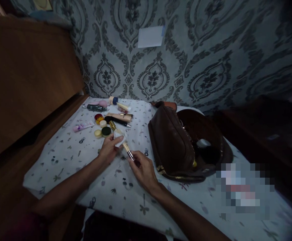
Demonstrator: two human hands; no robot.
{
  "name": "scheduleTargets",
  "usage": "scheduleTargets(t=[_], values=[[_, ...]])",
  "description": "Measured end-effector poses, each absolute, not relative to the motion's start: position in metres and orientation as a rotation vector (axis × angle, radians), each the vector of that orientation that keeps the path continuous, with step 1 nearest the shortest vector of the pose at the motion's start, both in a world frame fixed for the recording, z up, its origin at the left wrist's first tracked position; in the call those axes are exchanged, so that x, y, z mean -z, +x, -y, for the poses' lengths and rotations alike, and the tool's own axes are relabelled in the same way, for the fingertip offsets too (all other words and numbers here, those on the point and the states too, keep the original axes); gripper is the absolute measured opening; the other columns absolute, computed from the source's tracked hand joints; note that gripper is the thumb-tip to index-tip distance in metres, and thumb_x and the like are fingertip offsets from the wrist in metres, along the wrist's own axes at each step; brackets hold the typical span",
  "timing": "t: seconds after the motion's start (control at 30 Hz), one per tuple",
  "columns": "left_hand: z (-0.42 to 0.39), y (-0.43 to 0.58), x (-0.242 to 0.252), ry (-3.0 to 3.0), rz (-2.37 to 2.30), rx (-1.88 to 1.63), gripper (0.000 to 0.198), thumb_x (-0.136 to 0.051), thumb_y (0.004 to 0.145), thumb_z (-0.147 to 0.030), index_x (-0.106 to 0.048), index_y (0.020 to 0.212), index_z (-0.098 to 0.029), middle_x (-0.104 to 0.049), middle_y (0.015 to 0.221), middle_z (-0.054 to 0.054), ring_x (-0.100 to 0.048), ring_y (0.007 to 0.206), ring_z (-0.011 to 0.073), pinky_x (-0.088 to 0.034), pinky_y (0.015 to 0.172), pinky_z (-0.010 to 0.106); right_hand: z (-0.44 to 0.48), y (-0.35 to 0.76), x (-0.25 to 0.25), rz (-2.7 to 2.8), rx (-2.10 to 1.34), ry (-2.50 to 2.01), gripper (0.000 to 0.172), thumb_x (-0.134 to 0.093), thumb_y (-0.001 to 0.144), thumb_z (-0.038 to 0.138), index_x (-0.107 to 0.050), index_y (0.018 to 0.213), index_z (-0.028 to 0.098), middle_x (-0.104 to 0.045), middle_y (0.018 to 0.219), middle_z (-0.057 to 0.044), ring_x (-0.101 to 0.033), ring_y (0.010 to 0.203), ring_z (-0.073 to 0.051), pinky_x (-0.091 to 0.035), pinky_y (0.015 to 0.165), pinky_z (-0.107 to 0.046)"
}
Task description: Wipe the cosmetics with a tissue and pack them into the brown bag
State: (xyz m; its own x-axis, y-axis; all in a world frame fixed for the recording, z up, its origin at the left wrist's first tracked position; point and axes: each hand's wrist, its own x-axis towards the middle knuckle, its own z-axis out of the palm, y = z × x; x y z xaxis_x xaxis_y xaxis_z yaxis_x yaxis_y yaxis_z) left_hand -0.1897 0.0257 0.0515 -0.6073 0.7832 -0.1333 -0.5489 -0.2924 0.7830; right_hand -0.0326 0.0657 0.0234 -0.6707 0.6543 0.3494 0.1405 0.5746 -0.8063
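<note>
Mid-frame, the right hand (142,168) gripped a tube (126,147) low, leaving its upper end exposed to the left hand (109,147) pinching tissue (120,144).

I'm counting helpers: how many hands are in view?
2: the left hand, holding a white cloth or tissue; the right hand, gripping a tube by its shiny end, beside the brown bag.

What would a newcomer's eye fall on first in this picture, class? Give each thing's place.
Probably the big brown bag, gaping open on the printed cloth to the right of the hands. Next come the hands themselves near the middle: the left hand holds a white wipe against a slim tube, which the right hand grips. Behind everything, bold ornate wallpaper covers the wall.
</note>
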Motion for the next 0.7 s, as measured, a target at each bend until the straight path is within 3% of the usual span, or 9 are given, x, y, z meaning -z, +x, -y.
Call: scheduleTargets(t=[0.13,0.23,0.4,0.7], values=[[-0.027,-0.198,-0.055,0.332,-1.045,-2.019,0.037,-0.091,0.050,-0.020,-0.064,0.074,-0.013,-0.061,0.068,-0.004,-0.051,0.054,0.0038,-0.035,0.043,0.013,-0.066,-0.032,-0.030,2.155,-1.241,-0.652,0.020,-0.052,0.090,0.036,-0.062,0.092,0.018,-0.059,0.069,0.000,-0.054,0.060,-0.014,-0.040,0.057,-0.025],[-0.027,-0.203,-0.058,0.334,-1.026,-2.047,0.037,-0.092,0.051,-0.021,-0.062,0.072,-0.014,-0.057,0.065,-0.005,-0.048,0.052,0.0029,-0.032,0.040,0.012,-0.069,-0.033,-0.034,2.056,-1.661,-0.636,0.033,-0.051,0.091,0.049,-0.059,0.082,0.018,-0.055,0.060,0.002,-0.050,0.051,-0.011,-0.034,0.049,-0.023],[-0.027,-0.208,-0.059,0.338,-0.978,-2.040,0.035,-0.090,0.053,-0.019,-0.062,0.073,-0.013,-0.057,0.067,-0.005,-0.048,0.054,0.0029,-0.032,0.039,0.012,-0.072,-0.038,-0.033,1.700,-2.239,-0.607,0.045,-0.065,0.077,0.062,-0.060,0.077,0.017,-0.057,0.060,0.002,-0.044,0.043,-0.007,-0.024,0.041,-0.020],[-0.029,-0.200,-0.048,0.339,-0.957,-1.933,0.038,-0.091,0.053,-0.023,-0.062,0.075,-0.014,-0.063,0.071,-0.002,-0.050,0.053,0.0031,-0.034,0.039,0.011,-0.070,-0.039,-0.034,1.458,-2.348,-0.634,0.041,-0.075,0.070,0.055,-0.065,0.083,0.016,-0.062,0.070,0.001,-0.043,0.045,-0.006,-0.021,0.040,-0.021]])
